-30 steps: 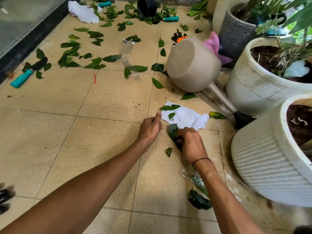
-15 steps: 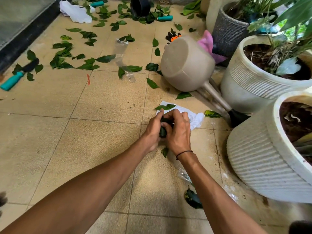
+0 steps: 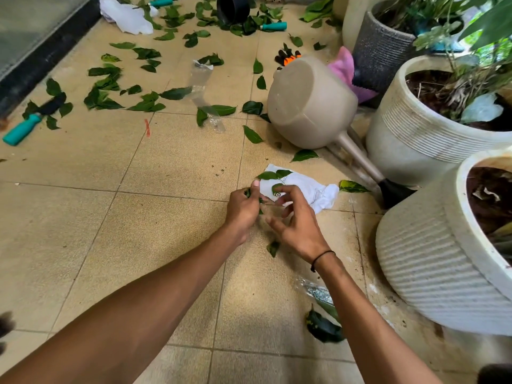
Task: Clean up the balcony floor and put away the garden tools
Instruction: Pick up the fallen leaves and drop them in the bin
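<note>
Far left of frame: teal-handled garden trowel with a dark blade (image 3: 26,123) lies on the beige tiled balcony floor (image 3: 83,231) among scattered green leaves (image 3: 105,91). Upper left: crumpled white plastic bag (image 3: 126,16). Upper centre: clear plastic wrapper (image 3: 201,81), tipped black plastic pot (image 3: 232,8), second teal tool handle (image 3: 273,26) just right of it. Centre: left hand (image 3: 243,207) curled, gripping a bunch of dark green leaves (image 3: 248,193), thumb up. Right hand (image 3: 297,223) just beside it, fingers spread and loosely bent, holding nothing, black band on wrist. Behind both hands: crumpled white paper (image 3: 310,188) on the floor with small leaves on it. One small leaf (image 3: 273,248) lies below the hands. Right of centre: beige plastic watering can (image 3: 310,103) on its side, spout toward a white ribbed ceramic planter (image 3: 426,134). Orange-black pruners (image 3: 288,58) and pink cloth (image 3: 345,70) lie behind the can. Lower right: second white ribbed planter (image 3: 443,259). Upper right: grey textured pot (image 3: 382,48).
</note>
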